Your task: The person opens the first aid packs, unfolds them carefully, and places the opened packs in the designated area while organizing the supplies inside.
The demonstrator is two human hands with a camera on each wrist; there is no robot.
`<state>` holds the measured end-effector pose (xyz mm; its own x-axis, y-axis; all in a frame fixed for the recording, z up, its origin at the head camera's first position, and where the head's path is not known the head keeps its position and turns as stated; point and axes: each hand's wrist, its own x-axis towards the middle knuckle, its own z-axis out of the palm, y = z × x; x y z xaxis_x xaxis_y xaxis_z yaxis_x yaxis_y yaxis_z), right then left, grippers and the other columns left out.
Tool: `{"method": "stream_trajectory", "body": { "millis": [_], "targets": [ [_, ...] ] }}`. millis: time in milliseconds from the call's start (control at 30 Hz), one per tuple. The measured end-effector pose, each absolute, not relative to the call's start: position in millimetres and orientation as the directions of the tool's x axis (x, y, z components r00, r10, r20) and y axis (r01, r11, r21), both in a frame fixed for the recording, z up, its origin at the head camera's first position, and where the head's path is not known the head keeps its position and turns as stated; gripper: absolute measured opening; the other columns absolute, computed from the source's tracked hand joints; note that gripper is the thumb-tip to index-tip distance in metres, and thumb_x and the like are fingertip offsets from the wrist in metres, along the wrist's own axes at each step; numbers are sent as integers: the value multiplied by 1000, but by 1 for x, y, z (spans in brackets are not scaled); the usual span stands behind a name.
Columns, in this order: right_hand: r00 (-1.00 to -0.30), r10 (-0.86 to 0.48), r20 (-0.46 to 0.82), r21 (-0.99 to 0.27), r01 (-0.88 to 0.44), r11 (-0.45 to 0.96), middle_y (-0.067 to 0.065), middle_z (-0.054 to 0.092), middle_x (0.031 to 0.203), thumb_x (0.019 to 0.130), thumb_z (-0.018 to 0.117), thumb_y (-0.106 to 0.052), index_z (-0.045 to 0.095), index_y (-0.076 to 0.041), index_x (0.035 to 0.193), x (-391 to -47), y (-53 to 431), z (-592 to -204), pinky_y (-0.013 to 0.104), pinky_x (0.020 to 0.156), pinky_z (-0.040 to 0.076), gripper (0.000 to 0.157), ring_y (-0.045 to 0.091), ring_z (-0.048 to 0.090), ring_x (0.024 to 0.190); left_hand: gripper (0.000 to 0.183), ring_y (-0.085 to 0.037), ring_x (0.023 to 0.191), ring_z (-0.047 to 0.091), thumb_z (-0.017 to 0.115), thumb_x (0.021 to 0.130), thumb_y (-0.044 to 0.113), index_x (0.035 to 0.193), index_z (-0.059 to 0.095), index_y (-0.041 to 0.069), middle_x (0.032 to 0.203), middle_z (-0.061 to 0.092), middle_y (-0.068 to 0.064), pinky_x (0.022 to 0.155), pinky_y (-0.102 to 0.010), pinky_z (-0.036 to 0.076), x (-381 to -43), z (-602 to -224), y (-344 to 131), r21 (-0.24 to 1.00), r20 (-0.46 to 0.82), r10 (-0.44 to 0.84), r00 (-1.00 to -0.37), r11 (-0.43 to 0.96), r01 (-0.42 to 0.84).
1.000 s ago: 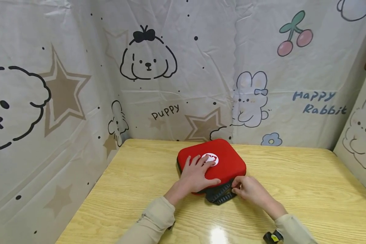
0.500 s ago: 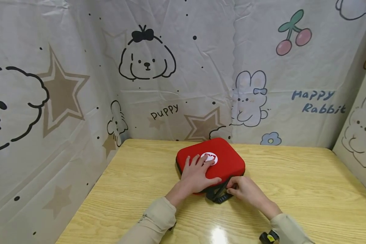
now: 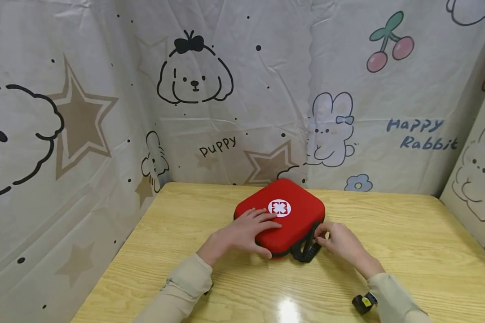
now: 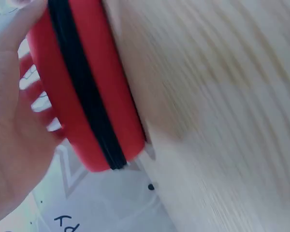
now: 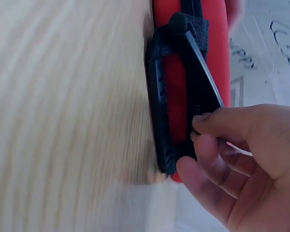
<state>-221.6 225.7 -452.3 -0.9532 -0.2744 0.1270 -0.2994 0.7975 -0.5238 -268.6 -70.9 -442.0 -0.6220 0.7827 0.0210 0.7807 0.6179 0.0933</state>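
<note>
A red zippered hard case (image 3: 299, 206) with a white round emblem lies on the table. My left hand (image 3: 248, 229) rests spread on the lid's left front corner, its thumb down at the front edge. In the left wrist view, the black zipper band (image 4: 89, 92) runs round the side of the case. My right hand (image 3: 339, 242) is at the front right side, beside the black ribbed carry handle (image 5: 159, 116). Thumb and fingertips pinch a small black zipper pull, mostly hidden by the fingers (image 5: 222, 121).
The light wood table (image 3: 388, 237) extends to both sides of the case. Behind it hangs a pale curtain (image 3: 242, 112) printed with cartoon animals and stars. A black wrist device (image 3: 363, 303) sits at the right sleeve (image 3: 394, 294).
My right hand moved left along the front side, then back right. The case has turned slightly, its handle shifting right. My left hand slid left and toward me, uncovering the emblem.
</note>
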Motion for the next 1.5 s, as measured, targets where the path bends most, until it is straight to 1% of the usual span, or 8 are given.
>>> {"method": "stream_trajectory", "body": {
  "millis": [100,200,400,733,967,1100,1300,1500],
  "targets": [
    [-956,-265,125,-549,-289,784,1,64,78,87,71,-5,71,-4,90,-226,232,-456,23,50,43,2,7,50,48,72,-23,146,34,60,86,68,148,46,34,159,36,7,118,-43,26,-269,-444,-73,11,64,817,-573,574,819],
    [-952,-277,131,-559,-302,772,0,63,75,88,71,-7,71,-3,90,-228,236,-460,23,50,44,4,7,50,48,70,-21,141,40,59,86,69,146,49,33,156,42,7,113,-41,30,-268,-446,-70,-26,115,816,-566,572,820],
    [-952,-268,146,-538,-304,786,0,65,78,87,72,-6,73,-6,90,-226,237,-460,22,51,43,3,6,49,52,71,-21,142,40,60,84,70,144,51,35,154,44,7,112,-41,31,-261,-447,-65,-17,136,785,-605,612,791],
    [-944,-296,148,-549,-327,769,-2,66,77,86,73,-9,73,-4,88,-220,237,-458,21,50,43,5,4,49,51,70,-22,145,38,57,85,72,146,48,38,157,41,8,111,-43,30,-251,-444,-59,-11,113,746,-656,661,750],
    [-939,-322,121,-590,-329,737,-5,62,71,86,73,-9,71,-14,81,-212,233,-458,22,49,43,7,3,48,53,69,-22,142,41,55,86,73,145,48,39,154,44,8,105,-43,34,-246,-448,-50,-51,148,723,-675,687,725],
    [-932,-346,111,-604,-340,721,-5,62,72,88,73,-11,71,-14,82,-209,231,-458,22,48,44,7,3,49,51,69,-21,141,41,55,85,74,145,48,40,153,45,8,105,-43,34,-246,-449,-48,-40,158,707,-690,703,710],
    [-910,-396,126,-627,-382,679,-6,66,75,88,74,-13,73,-9,84,-203,227,-458,21,50,45,6,-1,50,56,69,-19,141,42,56,84,75,144,49,41,152,45,10,104,-42,33,-246,-449,-46,-38,161,688,-708,721,692],
    [-885,-443,143,-628,-427,651,-7,71,79,86,75,-10,75,-10,85,-198,219,-462,19,59,48,1,-5,56,68,70,-21,138,43,55,84,75,144,49,39,151,47,7,102,-46,35,-243,-447,-39,-49,155,675,-721,734,677]
  ]
}}
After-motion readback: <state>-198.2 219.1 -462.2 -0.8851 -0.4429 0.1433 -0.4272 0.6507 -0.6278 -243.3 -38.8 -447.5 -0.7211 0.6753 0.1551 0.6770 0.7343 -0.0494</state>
